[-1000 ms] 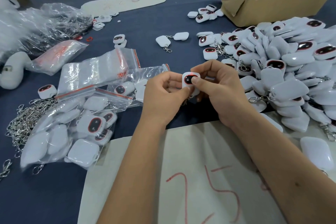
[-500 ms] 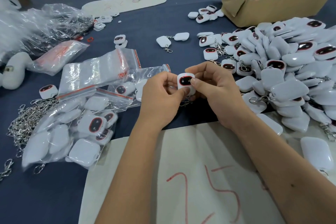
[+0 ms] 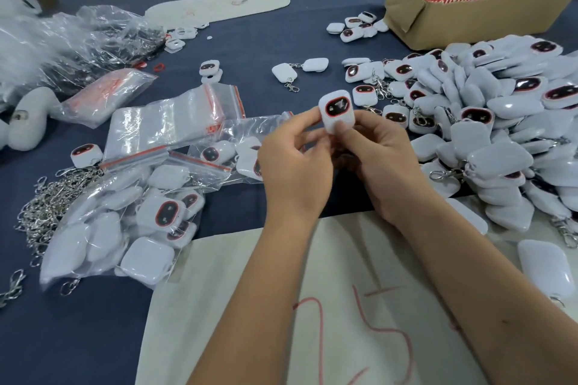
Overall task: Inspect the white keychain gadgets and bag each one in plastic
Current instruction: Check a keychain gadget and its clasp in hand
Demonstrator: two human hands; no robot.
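So the big heap of gadgets (image 3: 500, 122) sits along the table's (image 3: 78, 337) right edge, with the cardboard box (image 3: 469, 22) behind it at the far right corner. Stack of empty bags (image 3: 169, 122) is left of centre, filled bags (image 3: 125, 222) in front of those, loose chains (image 3: 47, 206) by the left edge. Paper sheet (image 3: 359, 306) lies at the near edge.

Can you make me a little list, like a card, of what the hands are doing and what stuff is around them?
held thing: white gadget, dark face toward camera
left hand: pinches the gadget's left side
right hand: thumb on gadget's lower front
big loose pile: right of hands
filled bag: left, lying on blue table
empty zip bags: behind filled bag
metal clips: far left
cardboard box: top right
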